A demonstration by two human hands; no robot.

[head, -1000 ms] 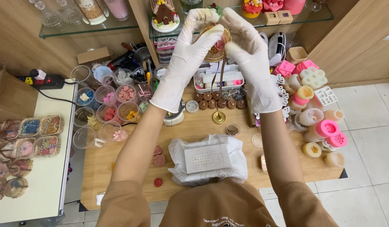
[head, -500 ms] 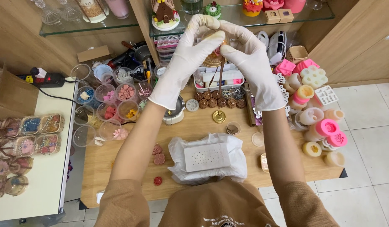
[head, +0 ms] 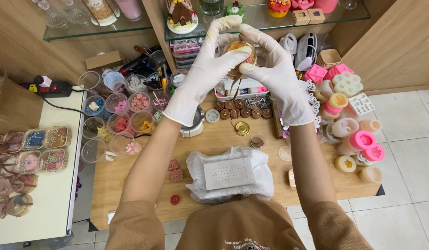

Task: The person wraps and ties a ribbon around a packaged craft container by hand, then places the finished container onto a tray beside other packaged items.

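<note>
A: Where are the hands, and what do they hold?

B: Both wear white gloves and are raised above the wooden table [head: 131, 185]. The left hand [head: 206, 69] and right hand [head: 274, 69] have their fingers curled closed around a small round clear container [head: 239, 52] with an amber filling. A thin brown ribbon [head: 236, 85] hangs down from it.

A: What lies under the container?

B: Straight below it on the table sits a small gold lid [head: 242, 128], with a row of brown round pieces [head: 242, 112] just beyond it. Nearer the person than the lid is a white perforated block on crumpled clear plastic [head: 229, 173]. Three small red flower-shaped pieces [head: 176, 175] lie to the left of that block.

A: And further out?

B: Left of the lid stands a cluster of clear plastic cups [head: 126, 111] with coloured bits; I cannot count them exactly. Right of the lid are pink and cream moulds [head: 358, 139]. The raised forearms hide part of the table.

A: The room?

B: Beyond the container are glass shelves [head: 103, 28] on wood panelling. A white side table [head: 38, 203] stands far left, with a pale tiled floor [head: 404, 153] to the right
</note>
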